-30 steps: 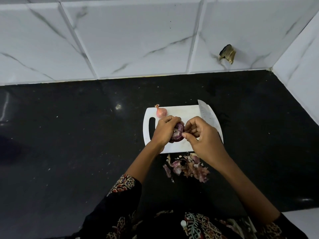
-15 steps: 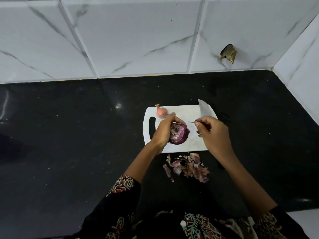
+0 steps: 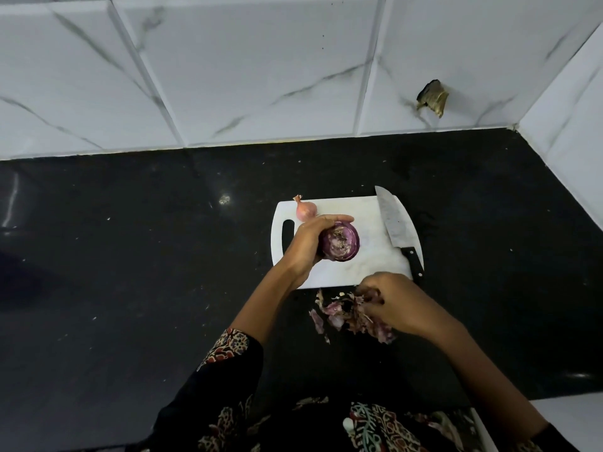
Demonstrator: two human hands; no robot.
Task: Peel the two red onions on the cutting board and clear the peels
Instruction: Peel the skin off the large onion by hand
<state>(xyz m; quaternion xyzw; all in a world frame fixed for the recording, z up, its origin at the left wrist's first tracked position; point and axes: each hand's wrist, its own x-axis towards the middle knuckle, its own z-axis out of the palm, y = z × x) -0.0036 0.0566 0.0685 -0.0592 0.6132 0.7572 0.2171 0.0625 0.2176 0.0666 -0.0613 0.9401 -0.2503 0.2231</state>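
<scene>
Red onion (image 3: pixel 339 243), largely peeled, sits gripped in the left hand (image 3: pixel 308 244) above the cutting board (image 3: pixel 375 265); right hand (image 3: pixel 391 303) pinches scraps at the peel pile (image 3: pixel 342 316). Small onion (image 3: pixel 306 210) remains unpeeled, peels uncleared.

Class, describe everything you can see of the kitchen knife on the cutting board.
The knife lies flat along the right edge of the white cutting board. Its broad, mottled grey metal blade points away from the person, the tip just past the board's far edge. The dark handle, with pale rivets, points toward the person. Neither hand touches it; the right hand is just beyond the handle's end.
</scene>
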